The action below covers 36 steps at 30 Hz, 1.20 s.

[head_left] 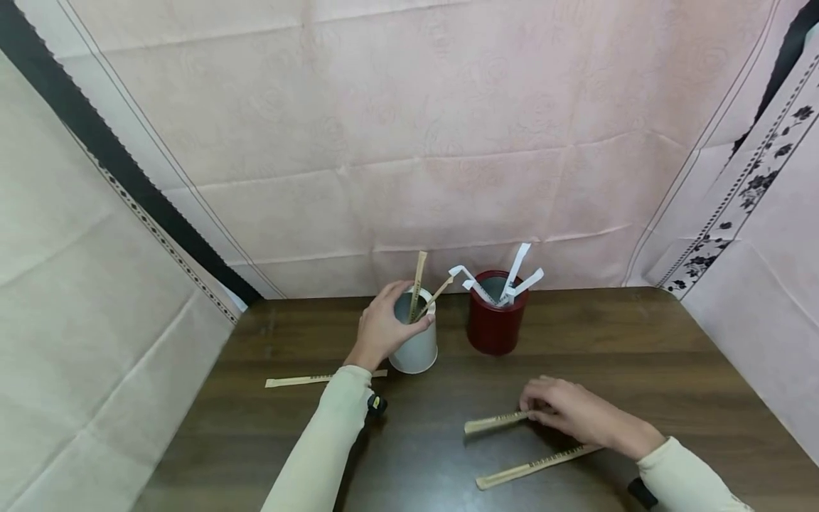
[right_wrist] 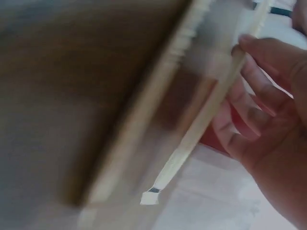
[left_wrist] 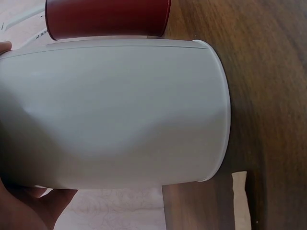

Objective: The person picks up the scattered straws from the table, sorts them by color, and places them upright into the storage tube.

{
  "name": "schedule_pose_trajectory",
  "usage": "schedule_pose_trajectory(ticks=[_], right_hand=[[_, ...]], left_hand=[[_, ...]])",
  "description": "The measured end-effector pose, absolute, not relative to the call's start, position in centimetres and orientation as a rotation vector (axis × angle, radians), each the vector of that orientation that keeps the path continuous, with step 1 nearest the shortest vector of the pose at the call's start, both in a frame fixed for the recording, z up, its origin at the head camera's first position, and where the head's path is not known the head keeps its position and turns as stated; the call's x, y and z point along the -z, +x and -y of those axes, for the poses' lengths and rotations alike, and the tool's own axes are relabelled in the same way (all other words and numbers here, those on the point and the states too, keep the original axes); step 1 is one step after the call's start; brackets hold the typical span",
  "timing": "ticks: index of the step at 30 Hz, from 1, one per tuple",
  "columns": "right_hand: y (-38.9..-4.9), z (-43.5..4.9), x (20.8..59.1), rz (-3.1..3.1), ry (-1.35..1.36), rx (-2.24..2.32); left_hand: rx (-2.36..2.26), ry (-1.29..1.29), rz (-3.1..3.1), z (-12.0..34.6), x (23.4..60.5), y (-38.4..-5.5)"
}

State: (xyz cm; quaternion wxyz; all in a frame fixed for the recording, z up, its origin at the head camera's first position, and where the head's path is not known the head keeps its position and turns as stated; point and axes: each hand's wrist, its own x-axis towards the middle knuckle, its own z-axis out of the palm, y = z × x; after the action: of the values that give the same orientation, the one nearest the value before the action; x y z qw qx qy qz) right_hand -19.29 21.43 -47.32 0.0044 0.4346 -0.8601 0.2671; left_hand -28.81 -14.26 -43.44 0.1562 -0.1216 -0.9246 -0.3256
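Observation:
My left hand (head_left: 382,328) grips a white cylindrical cup (head_left: 416,353) near its rim, thumb and fingers on opposite sides. Two narrow tan paper-wrapped sticks (head_left: 418,277) lean inside this cup. In the left wrist view the cup's smooth side (left_wrist: 115,110) fills most of the picture. Over the table's right half, my right hand (head_left: 582,414) pinches one tan paper-wrapped stick (head_left: 491,424) by its end, slightly raised. The right wrist view shows that stick (right_wrist: 192,134) between thumb and fingers. Below it on the table lies another tan stick (head_left: 534,467), blurred in the wrist view.
A dark red cup (head_left: 495,328) holding several white paper-wrapped strips (head_left: 515,264) stands right of the white cup. One more tan stick (head_left: 297,382) lies left, partly behind my left forearm. Pale cloth (head_left: 448,142) hangs behind the brown wooden table (head_left: 384,455).

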Motion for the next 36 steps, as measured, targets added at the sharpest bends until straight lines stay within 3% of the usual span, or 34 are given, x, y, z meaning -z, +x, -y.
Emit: schedule_pose_trajectory(ticks=[15, 21, 27, 36], right_hand=[[-20.4, -13.8, 34.3, 2.261, 0.979, -1.42], [-21.8, -10.1, 30.6, 2.163, 0.971, -1.503], [-24.2, -6.5, 30.3, 2.034, 0.99, -1.567], [-25.9, -3.6, 35.7, 2.224, 1.012, -1.3]], left_hand=[[0.933, -0.346, 2.638, 14.2, 43.3, -28.9], [0.959, -0.331, 2.652, 14.1, 43.4, -28.5], [0.972, -0.325, 2.65, 14.3, 43.9, -28.4], [0.947, -0.318, 2.655, 14.4, 43.6, -28.4]])
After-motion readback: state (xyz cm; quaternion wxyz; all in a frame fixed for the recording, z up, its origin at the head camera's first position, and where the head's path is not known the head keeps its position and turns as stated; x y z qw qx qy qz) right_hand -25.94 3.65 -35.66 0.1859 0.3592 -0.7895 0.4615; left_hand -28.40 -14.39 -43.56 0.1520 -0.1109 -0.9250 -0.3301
